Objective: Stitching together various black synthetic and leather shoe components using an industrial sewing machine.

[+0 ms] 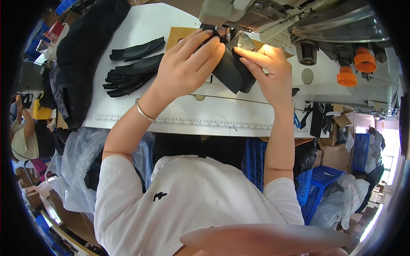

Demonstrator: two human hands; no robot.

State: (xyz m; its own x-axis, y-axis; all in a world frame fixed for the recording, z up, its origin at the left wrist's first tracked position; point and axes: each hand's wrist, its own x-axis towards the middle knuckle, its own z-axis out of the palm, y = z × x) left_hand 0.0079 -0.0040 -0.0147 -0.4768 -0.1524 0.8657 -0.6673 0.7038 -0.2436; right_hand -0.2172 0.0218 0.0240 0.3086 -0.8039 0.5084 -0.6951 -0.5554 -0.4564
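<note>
A folded black fabric piece [230,72] lies under the sewing machine head [239,13], its two flaps pointing toward me. My left hand [188,64] is closed over its left side, fingertips pressed down close to the needle area. On the right side, my right hand [269,70] pinches the edge of the piece between thumb and forefinger. The machine's lamp lights these fingertips. The needle and the stitching spot are mostly hidden by my fingers and the machine parts. Left of my left hand, several curved black pieces [132,74] lie stacked on the white table [179,109].
A ruler strip [183,120] runs along the table's front edge. A large black fabric bundle [85,55] hangs over the left side. Orange thread-stand caps [347,77] stick out at the right. Blue crates [320,183] and plastic bags stand below. Another person [25,136] sits far left.
</note>
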